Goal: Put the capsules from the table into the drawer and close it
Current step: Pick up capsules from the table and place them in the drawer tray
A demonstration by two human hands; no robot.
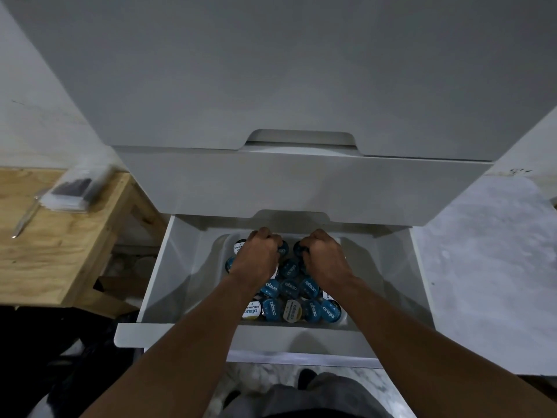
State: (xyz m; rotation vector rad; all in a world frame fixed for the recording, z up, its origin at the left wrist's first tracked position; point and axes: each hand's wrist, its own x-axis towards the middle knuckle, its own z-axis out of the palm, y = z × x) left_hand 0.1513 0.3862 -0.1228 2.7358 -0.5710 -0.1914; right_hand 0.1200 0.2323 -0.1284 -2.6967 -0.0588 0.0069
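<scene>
While the person is leaning over the open drawer (271,337), both arms are reaching toward its far edge, seemingly because the near rows are already packed. The left hand (259,256) and the right hand (324,254) are working side by side, backs up, over the far end of the one grey tray (221,248) lining the drawer.

Their fingers (271,239) are curling under into fists. Blue rims are peeping out beside each set of knuckles, so each hand is most likely gripping capsules (289,288) to set them down in the remaining gap. How many each is holding is hidden.

Roughly fourteen capsules are showing in the tray, lying lid-up and touching one another. About ten are wearing blue lids, three white or pale ones, and one gold. The hands are probably covering more.

Beyond the drawer's left edge, the wooden tabletop (60,251) is carrying one clear packet (73,191) and one pen (25,215). The drawer is standing pulled well out, so closing it is still waiting.
</scene>
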